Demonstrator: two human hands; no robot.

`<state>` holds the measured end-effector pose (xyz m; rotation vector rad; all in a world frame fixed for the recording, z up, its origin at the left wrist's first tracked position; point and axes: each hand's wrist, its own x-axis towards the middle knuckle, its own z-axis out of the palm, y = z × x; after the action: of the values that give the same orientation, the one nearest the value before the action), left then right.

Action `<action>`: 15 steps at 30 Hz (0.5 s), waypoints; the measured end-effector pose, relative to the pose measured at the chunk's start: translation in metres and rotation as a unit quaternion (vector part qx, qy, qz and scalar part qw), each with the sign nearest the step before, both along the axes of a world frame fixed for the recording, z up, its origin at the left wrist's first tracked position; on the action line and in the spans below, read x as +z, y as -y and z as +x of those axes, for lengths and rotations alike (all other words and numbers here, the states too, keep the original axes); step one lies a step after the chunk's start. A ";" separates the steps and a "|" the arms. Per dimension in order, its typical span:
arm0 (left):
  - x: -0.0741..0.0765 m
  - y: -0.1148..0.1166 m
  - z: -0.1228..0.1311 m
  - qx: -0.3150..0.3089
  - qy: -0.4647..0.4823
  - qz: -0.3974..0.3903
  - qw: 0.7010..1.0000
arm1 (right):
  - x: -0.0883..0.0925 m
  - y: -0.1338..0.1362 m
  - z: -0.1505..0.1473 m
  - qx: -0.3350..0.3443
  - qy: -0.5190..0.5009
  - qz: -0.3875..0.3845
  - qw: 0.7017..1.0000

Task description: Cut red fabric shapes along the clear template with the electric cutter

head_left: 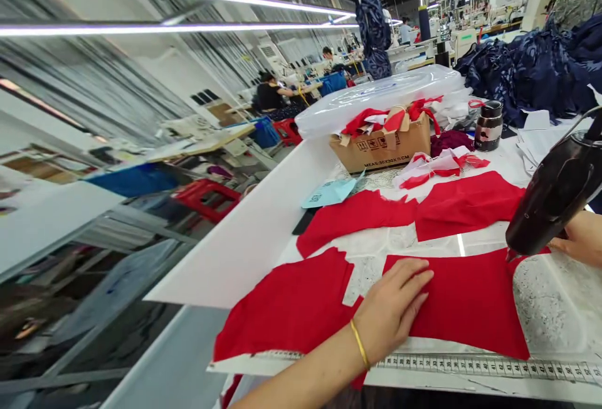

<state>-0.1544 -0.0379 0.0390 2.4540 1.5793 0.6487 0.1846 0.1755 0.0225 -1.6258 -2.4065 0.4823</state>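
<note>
The left hand lay spread, palm down, over the left edge of a red cloth, fingers together and clenching nothing; that flat weight probably served to stop the thin piece from sliding or creasing. The cloth itself reached rightward from those fingertips, smooth on the table; its far right corner ran under the tip of a black tool towards the right hand, which was partly hidden behind that tool, so whether it pinched the corner could not be told.

Left of the left wrist lay a second red piece; beyond the fingers, two more, a narrow piece and a broad piece, were spread out flat, perhaps so that each stayed unfolded and within reach. A measuring tape ran along the near edge, below the left hand, presumably for checking lengths; farther beyond, a carton held red scraps, apparently to keep them off the laid pieces.
</note>
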 end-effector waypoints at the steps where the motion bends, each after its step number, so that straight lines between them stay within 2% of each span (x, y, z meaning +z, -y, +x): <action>1: 0.002 -0.009 -0.006 0.022 -0.009 0.012 1.000 | 0.004 0.001 -0.002 0.005 0.007 -0.033 0.999; 4: 0.005 -0.039 -0.032 0.113 -0.054 0.030 0.992 | 0.016 0.007 -0.008 0.006 -0.011 -0.071 0.997; 9: 0.000 -0.082 -0.070 0.229 -0.076 0.043 0.969 | 0.018 0.010 -0.015 0.012 -0.035 -0.058 0.998; 15: -0.014 -0.102 -0.081 0.278 -0.071 0.026 0.958 | 0.021 0.007 -0.014 0.009 -0.006 -0.071 0.997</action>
<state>-0.2354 0.0641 0.0250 2.1198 2.3674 0.5959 0.1706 0.1680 0.0437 -1.6522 -2.4309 0.6774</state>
